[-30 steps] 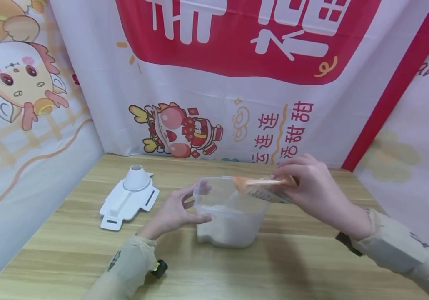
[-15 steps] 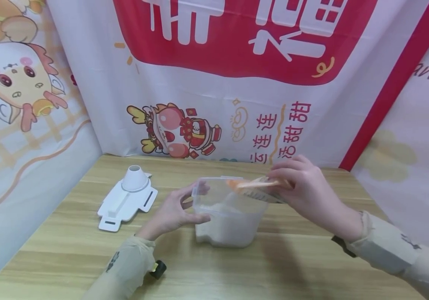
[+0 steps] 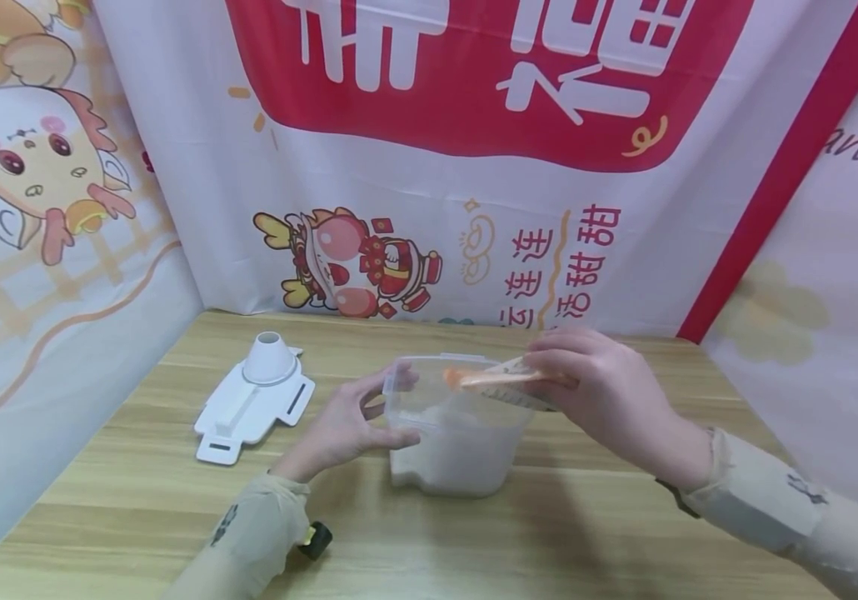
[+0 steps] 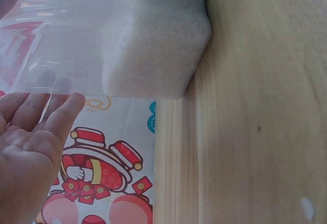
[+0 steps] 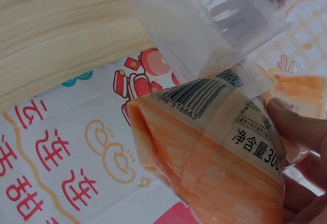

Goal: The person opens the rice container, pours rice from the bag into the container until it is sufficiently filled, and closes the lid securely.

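Observation:
A clear plastic container [image 3: 500,446] stands on the table, its lower part filled with white grains [image 4: 148,55]. My left hand [image 3: 342,429] holds its left end, thumb on the near wall and fingers round the far side. Above the right part of the open top, my right hand [image 3: 609,387] grips a plastic food bag [image 5: 219,142]. Orange and white, printed with a barcode and Chinese text, the bag is crumpled and tilted, its orange end pointing left over the container. Whether anything flows from the bag cannot be made out.
On the left of the wooden table [image 3: 129,500] lies a white lid [image 3: 249,408] with a cone-shaped spout and slotted side flaps. Printed cloth [image 3: 436,183] hangs behind the table and along both sides. A small black object [image 3: 315,540] shows beside the left wrist.
My right hand has shifted slightly left, bringing the bag further over the container with its orange end a little lower. The left hand and the container stay in place.

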{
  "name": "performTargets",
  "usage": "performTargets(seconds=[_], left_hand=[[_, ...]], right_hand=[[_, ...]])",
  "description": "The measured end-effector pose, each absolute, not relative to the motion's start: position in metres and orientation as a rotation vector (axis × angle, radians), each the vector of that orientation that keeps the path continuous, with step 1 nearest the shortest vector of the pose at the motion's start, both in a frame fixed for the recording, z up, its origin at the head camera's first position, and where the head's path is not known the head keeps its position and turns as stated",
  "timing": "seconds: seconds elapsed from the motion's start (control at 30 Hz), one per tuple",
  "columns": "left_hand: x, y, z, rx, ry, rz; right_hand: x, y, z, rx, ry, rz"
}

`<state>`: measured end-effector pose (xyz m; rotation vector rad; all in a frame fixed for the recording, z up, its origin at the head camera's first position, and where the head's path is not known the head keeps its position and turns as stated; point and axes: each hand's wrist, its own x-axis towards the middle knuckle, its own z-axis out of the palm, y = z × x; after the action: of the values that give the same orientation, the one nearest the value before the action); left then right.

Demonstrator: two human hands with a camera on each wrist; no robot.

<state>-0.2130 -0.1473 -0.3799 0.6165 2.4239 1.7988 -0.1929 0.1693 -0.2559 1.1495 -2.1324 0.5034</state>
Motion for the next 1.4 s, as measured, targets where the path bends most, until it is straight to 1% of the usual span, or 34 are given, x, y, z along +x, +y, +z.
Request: performTargets(seconds=[0.33,0.67,1.4], left_hand=[[-0.214,-0.147,-0.380,0.622,2.424,1.801],[-0.213,-0.147,-0.379,0.612,2.433,1.798],[-0.212,-0.146,-0.379,0.622,2.442,1.799]], right_hand=[[-0.194,0.166,-0.257,1.279,-2.101,0.514],[-0.196,0.155,-0.253,1.393,-2.058,0.383],[-0.195,0.150,-0.257,1.368,-2.080,0.322]])
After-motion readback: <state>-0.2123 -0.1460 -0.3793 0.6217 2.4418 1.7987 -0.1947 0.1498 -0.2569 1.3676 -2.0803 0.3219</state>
